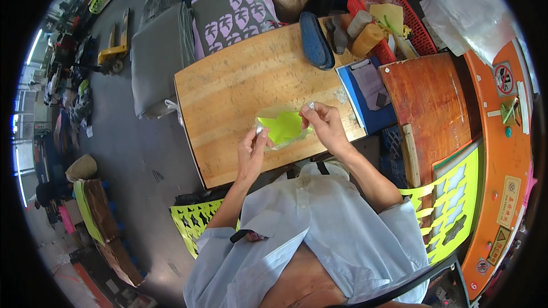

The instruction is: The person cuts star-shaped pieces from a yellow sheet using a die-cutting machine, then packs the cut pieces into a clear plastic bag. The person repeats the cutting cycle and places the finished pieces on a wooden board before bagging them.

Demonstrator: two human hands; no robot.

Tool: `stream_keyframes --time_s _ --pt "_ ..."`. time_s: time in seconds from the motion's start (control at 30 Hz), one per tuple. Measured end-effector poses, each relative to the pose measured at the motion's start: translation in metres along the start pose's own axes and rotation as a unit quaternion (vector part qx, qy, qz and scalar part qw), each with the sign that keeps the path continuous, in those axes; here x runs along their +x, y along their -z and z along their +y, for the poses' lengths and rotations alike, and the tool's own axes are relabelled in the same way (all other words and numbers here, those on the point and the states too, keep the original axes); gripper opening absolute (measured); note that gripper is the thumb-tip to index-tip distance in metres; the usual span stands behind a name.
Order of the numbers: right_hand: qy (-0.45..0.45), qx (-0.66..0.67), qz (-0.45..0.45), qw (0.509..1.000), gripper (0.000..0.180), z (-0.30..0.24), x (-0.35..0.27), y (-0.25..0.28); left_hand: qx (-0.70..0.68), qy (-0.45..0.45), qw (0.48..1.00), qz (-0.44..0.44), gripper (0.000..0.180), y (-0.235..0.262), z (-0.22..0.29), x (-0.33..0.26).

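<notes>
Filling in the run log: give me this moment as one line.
left hand: holds clear bag's left edge | right hand: holds its right edge | clear bag with lime-yellow cut piece: held over wooden table

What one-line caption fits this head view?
Both hands, left hand and right hand, hold a lime-green cut-out piece above a wooden table.
</notes>
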State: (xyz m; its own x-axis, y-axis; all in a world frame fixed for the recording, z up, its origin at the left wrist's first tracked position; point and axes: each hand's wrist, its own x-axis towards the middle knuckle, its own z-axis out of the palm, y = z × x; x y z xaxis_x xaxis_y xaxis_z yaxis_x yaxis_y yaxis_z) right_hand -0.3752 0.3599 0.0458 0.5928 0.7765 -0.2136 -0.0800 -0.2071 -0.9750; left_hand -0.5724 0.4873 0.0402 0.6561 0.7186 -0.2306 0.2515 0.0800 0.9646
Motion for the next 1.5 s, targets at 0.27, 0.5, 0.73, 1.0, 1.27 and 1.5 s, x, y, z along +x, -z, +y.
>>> stream_keyframes --time_s 0.27,0.5,0.73,1.0,1.27,1.5 --pt "0.109 -0.067 -0.038 0.991 0.030 -0.012 -0.002 -0.011 -0.067 -0.034 0.997 0.032 0.028 0.006 -0.014 -0.001" --pt "-0.048 0.210 0.043 0.976 0.027 -0.008 -0.010 0.007 -0.170 0.025 0.980 0.097 0.034 0.026 -0.006 -0.010" --pt "0.050 0.145 -0.014 0.988 0.030 -0.007 -0.009 -0.015 -0.067 -0.050 0.995 0.054 0.017 -0.011 -0.001 -0.007" --pt "0.011 0.139 -0.009 0.990 0.026 -0.033 -0.012 -0.030 -0.152 -0.055 0.984 0.075 0.020 -0.008 0.011 0.005" --pt "0.073 0.076 -0.065 0.992 0.033 -0.021 -0.011 -0.036 -0.131 -0.086 0.986 0.060 0.026 -0.010 -0.003 0.010" --pt "0.040 -0.061 -0.127 0.989 0.034 0.007 -0.025 -0.022 0.055 -0.152 0.987 0.004 0.032 -0.010 -0.044 -0.030"
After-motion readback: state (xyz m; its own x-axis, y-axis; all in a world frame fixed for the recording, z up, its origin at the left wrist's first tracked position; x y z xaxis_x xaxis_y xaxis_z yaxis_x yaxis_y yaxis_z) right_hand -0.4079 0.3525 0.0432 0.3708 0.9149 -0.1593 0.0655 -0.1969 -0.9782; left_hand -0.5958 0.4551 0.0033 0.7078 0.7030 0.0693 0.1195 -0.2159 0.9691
